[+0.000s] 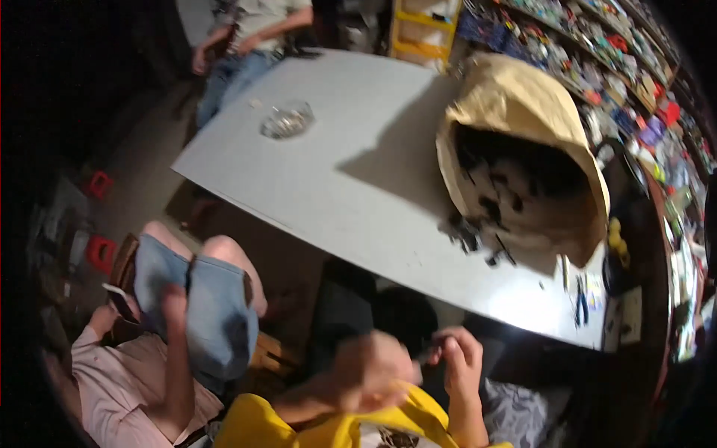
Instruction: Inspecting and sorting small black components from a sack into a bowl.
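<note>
My left hand (pixel 377 369) is smeared by motion in front of my yellow top, so how its fingers stand is unclear. Close beside it, my right hand (pixel 461 355) is raised with its fingers curled into a pinch. A small dark bit shows at its fingertips, between the two hands, too blurred to name. Both hands are off the near edge of the pale table (pixel 328 179). On the table's right part a large tan sack (pixel 523 86) lies with its mouth towards me. Small black pieces (pixel 470 235) lie inside it and spill from its mouth.
Pliers with dark blue handles (pixel 581 302) lie at the table's right end. A clear bag of small items (pixel 287 119) sits on the far left. A seated person in pink (pixel 142 373) holds a phone at left; another person (pixel 258 37) is beyond the table. Crowded shelves (pixel 597 67) line the right.
</note>
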A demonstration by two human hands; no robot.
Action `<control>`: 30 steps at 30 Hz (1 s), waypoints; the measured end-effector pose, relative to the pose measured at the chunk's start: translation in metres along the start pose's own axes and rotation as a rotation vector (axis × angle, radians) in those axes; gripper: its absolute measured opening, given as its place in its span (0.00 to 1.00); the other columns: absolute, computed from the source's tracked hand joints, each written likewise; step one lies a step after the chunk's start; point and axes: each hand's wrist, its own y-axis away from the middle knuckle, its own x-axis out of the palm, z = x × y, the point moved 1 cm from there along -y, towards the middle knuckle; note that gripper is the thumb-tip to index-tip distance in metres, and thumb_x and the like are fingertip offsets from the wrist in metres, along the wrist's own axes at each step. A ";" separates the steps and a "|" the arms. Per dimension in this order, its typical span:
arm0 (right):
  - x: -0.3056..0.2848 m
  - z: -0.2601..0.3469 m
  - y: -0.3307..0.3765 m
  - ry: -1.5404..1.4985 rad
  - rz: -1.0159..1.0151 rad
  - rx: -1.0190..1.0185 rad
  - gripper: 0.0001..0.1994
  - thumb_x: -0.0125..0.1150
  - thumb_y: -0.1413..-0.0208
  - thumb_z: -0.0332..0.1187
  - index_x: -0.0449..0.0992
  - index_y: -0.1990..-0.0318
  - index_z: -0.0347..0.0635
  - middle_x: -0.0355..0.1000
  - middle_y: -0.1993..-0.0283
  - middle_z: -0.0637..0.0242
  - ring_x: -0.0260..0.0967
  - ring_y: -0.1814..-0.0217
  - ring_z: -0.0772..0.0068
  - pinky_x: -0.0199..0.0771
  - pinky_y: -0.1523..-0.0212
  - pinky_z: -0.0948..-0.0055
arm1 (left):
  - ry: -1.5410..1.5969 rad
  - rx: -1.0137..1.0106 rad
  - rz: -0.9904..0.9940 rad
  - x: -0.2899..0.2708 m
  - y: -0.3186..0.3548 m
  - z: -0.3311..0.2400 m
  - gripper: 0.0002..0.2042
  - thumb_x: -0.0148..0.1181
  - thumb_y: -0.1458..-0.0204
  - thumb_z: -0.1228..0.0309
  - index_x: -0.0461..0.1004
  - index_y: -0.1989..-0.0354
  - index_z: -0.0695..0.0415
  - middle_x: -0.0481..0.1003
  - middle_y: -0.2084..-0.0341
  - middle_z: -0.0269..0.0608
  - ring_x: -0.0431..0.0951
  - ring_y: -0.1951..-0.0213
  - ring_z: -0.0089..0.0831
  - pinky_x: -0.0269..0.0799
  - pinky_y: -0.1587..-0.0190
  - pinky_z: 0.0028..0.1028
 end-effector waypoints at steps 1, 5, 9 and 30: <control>0.007 0.010 -0.005 -0.047 0.028 -0.023 0.10 0.49 0.47 0.30 0.70 0.62 0.32 0.66 0.78 0.68 0.63 0.76 0.81 0.64 0.72 0.83 | -0.018 -0.552 -0.034 -0.006 -0.007 -0.007 0.13 0.59 0.58 0.72 0.70 0.63 0.59 0.70 0.65 0.41 0.71 0.65 0.37 0.67 0.63 0.29; 0.024 0.022 -0.014 -0.076 0.184 -0.101 0.12 0.49 0.46 0.30 0.70 0.59 0.31 0.69 0.70 0.67 0.64 0.71 0.82 0.65 0.67 0.83 | 0.397 -0.946 -0.087 0.003 0.016 0.012 0.17 0.59 0.53 0.61 0.67 0.65 0.64 0.66 0.67 0.43 0.68 0.66 0.26 0.63 0.62 0.22; 0.027 0.017 -0.015 -0.111 0.228 -0.076 0.14 0.53 0.48 0.33 0.70 0.62 0.27 0.69 0.64 0.57 0.69 0.70 0.74 0.70 0.68 0.78 | 0.732 -0.987 -0.178 0.007 0.026 0.021 0.16 0.63 0.56 0.62 0.69 0.69 0.62 0.65 0.68 0.40 0.67 0.65 0.26 0.63 0.60 0.22; 0.045 0.020 0.007 0.868 -0.060 -0.579 0.14 0.41 0.46 0.30 0.70 0.60 0.28 0.70 0.64 0.52 0.69 0.64 0.61 0.67 0.62 0.69 | 0.474 -0.982 -0.231 0.038 0.034 0.017 0.07 0.58 0.56 0.79 0.67 0.69 0.63 0.67 0.68 0.40 0.68 0.62 0.28 0.64 0.59 0.23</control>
